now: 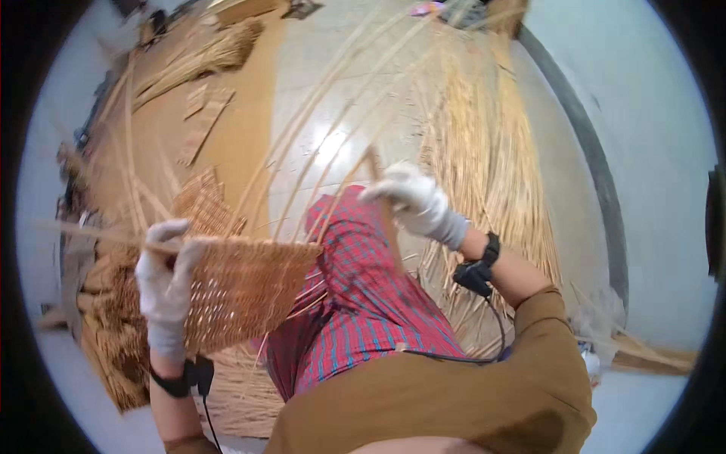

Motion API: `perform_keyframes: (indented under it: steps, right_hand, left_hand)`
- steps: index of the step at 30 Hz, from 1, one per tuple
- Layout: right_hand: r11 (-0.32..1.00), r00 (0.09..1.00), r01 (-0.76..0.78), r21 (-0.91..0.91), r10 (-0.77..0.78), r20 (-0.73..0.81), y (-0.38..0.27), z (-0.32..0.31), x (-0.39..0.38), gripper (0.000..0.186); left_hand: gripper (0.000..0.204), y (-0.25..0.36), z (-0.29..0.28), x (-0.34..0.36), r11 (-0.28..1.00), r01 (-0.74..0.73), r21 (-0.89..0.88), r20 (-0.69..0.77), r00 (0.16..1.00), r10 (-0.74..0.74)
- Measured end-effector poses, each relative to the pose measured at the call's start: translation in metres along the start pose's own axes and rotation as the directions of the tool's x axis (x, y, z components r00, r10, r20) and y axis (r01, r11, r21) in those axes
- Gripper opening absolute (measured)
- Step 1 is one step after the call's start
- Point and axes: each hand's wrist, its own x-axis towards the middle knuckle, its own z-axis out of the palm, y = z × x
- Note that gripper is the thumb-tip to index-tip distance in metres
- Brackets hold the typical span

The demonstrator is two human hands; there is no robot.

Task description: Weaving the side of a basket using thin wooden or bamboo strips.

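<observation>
Tan woven panel [242, 291], openwork, mostly left of the red plaid cloth [386, 333]; upper-left corner pinched by the gloved left hand [165, 284]. Gloved right hand [414, 199], gripping a blurred brown strip [392, 238]. Loose pale stalks [484, 144] beyond.

The woven panel [249, 291] is tan — the cloth [367, 276], red-and-blue plaid.

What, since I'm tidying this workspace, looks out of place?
Mainly the crumpled clear plastic near the right-hand wall: it looks like stray wrapping beside the straw. The woven panel shows no plain damage.
</observation>
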Motion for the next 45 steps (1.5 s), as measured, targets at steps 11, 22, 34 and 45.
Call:
perform_keyframes:
  steps: [11,22,34,45]
  right_hand:
    - [0.817,0.898,-0.18,0.548,-0.091,0.43,-0.099,0.012,0.178,0.047]
    - [0.453,0.754,-0.55,0.702,-0.093,0.651,-0.096,0.108,0.223,0.038]
    - [0.213,0.693,-0.7,0.681,-0.026,0.72,-0.088,0.126,0.217,0.034]
    - [0.054,0.714,-0.698,0.714,-0.03,0.7,-0.08,0.146,0.216,0.038]
  left_hand:
    - [0.045,0.016,-0.003,-0.001,0.997,-0.069,-0.036,0.029,0.997,0.071]
    - [0.06,0.011,0.005,-0.009,0.987,0.092,-0.133,-0.022,0.995,-0.096]
    - [0.055,0.013,0.001,-0.003,0.986,-0.008,-0.168,0.057,0.998,0.018]
    - [0.049,0.018,-0.002,0.002,0.992,-0.123,-0.036,0.067,0.99,0.126]
